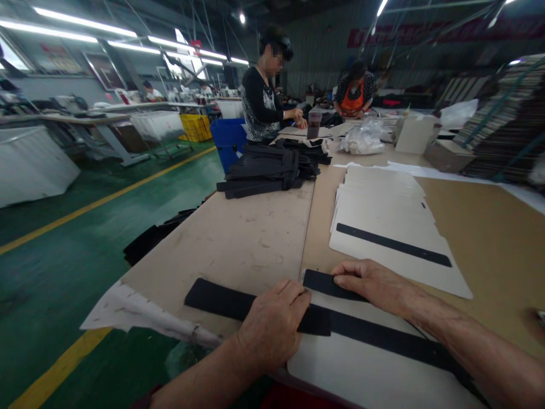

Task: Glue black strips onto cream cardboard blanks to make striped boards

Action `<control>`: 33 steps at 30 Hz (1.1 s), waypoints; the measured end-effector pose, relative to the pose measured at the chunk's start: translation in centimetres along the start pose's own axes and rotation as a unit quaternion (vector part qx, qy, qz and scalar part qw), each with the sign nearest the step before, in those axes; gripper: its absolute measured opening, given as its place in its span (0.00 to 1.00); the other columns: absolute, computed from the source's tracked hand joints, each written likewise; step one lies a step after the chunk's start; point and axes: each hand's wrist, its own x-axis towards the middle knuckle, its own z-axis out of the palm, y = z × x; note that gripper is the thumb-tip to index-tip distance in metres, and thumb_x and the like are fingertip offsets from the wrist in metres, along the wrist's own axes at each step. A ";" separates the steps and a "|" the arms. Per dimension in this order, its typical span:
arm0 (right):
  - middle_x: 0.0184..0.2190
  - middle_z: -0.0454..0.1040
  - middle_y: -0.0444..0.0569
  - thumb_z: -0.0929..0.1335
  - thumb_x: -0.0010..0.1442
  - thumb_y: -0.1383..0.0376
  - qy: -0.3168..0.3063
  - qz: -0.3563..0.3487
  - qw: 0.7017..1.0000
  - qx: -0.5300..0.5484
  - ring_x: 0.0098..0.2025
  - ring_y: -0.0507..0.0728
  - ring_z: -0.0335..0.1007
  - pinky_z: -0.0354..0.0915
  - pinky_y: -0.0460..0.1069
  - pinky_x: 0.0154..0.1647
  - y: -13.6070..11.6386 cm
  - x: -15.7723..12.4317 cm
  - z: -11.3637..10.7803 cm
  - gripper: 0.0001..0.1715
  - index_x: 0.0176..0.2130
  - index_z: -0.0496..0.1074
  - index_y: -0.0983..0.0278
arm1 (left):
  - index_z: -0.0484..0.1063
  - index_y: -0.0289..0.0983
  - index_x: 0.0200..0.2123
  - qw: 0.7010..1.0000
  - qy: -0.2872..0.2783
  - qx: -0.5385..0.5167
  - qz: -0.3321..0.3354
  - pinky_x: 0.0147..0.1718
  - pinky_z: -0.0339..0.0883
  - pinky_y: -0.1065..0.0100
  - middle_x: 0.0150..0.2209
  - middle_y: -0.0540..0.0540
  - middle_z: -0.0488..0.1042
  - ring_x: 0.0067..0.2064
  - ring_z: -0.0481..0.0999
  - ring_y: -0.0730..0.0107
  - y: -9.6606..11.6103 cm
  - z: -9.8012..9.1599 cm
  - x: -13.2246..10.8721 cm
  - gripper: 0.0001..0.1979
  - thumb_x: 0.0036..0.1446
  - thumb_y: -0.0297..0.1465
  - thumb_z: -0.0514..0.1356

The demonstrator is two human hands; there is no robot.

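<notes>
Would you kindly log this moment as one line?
left hand: on black strip | right hand: on second black strip | beyond: fanned pale panels

The strips [213, 296] are black, the boards [374, 196] off-white, the floor [166, 184] green, the apron [353, 103] orange.

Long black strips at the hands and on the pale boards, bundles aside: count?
4 strips: one under the left hand, one at the right hand, one along the near board, one across the farther board stack. More may be hidden beneath.

Two foreground hands [272, 321], one blue bin [227, 139]
</notes>
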 end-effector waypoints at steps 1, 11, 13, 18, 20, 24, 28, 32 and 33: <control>0.30 0.75 0.45 0.64 0.58 0.57 0.001 0.000 1.000 -0.006 0.31 0.54 0.67 0.62 0.48 0.33 0.0 0.1 0.0 0.13 0.36 0.75 0.61 | 0.67 0.34 0.52 1.000 -0.002 -0.002 -0.002 0.51 0.68 0.57 0.47 0.42 0.70 0.49 0.67 0.58 -0.1 0.1 0.0 0.22 0.51 0.23 0.56; 0.30 0.74 0.45 0.65 0.57 0.60 -0.005 0.003 1.000 -0.015 0.31 0.53 0.66 0.62 0.48 0.32 0.3 1.0 0.0 0.11 0.36 0.75 0.62 | 0.67 0.34 0.53 1.000 -0.013 -0.002 -0.020 0.50 0.70 0.56 0.49 0.42 0.69 0.50 0.68 0.57 0.3 -0.3 0.0 0.22 0.52 0.24 0.56; 0.29 0.74 0.45 0.65 0.57 0.61 0.001 0.001 1.000 -0.018 0.31 0.53 0.65 0.62 0.48 0.32 0.4 1.1 0.0 0.11 0.35 0.75 0.62 | 0.66 0.35 0.53 1.000 -0.014 0.008 -0.025 0.51 0.69 0.56 0.53 0.41 0.68 0.52 0.67 0.56 0.3 -0.4 0.0 0.22 0.53 0.24 0.56; 0.28 0.74 0.43 0.65 0.58 0.60 -0.010 -0.005 1.000 -0.008 0.29 0.53 0.65 0.62 0.47 0.32 0.5 1.1 0.1 0.11 0.36 0.76 0.61 | 0.67 0.35 0.51 0.999 -0.023 0.039 -0.019 0.55 0.66 0.54 0.64 0.40 0.59 0.58 0.63 0.53 0.2 -0.3 0.1 0.20 0.54 0.26 0.56; 0.28 0.74 0.43 0.65 0.58 0.60 -0.011 -0.005 1.000 -0.006 0.29 0.53 0.66 0.62 0.47 0.32 0.5 1.1 0.1 0.11 0.36 0.76 0.61 | 0.67 0.35 0.51 0.998 -0.030 0.045 -0.015 0.55 0.66 0.54 0.65 0.40 0.59 0.57 0.64 0.53 0.2 -0.3 0.1 0.20 0.54 0.26 0.56; 0.27 0.74 0.43 0.66 0.58 0.60 -0.004 -0.002 1.000 -0.017 0.29 0.53 0.66 0.62 0.47 0.32 0.6 1.3 0.2 0.11 0.35 0.76 0.61 | 0.67 0.35 0.52 0.998 -0.041 0.050 -0.016 0.52 0.68 0.53 0.65 0.39 0.60 0.57 0.65 0.52 0.2 -0.3 0.2 0.21 0.53 0.27 0.57; 0.28 0.75 0.43 0.66 0.58 0.61 0.000 -0.010 1.000 -0.021 0.30 0.53 0.66 0.62 0.47 0.32 0.7 1.6 0.6 0.10 0.35 0.76 0.61 | 0.67 0.35 0.52 0.997 -0.052 0.049 -0.017 0.52 0.68 0.54 0.64 0.39 0.60 0.57 0.65 0.53 0.3 -0.5 0.3 0.21 0.53 0.25 0.56; 0.27 0.74 0.43 0.67 0.58 0.58 -0.002 0.002 1.000 -0.017 0.28 0.53 0.66 0.62 0.48 0.31 0.2 1.0 -0.2 0.11 0.37 0.76 0.60 | 0.68 0.35 0.51 0.997 -0.058 0.049 -0.023 0.53 0.67 0.53 0.64 0.39 0.61 0.57 0.65 0.53 0.2 -0.7 0.5 0.22 0.51 0.24 0.56; 0.28 0.75 0.43 0.68 0.57 0.57 -0.013 0.009 1.000 -0.005 0.28 0.53 0.66 0.62 0.47 0.30 0.1 0.5 -0.8 0.12 0.38 0.76 0.60 | 0.68 0.36 0.51 0.997 -0.058 0.047 -0.025 0.53 0.68 0.53 0.64 0.40 0.62 0.57 0.65 0.53 0.2 -0.7 0.5 0.22 0.51 0.23 0.56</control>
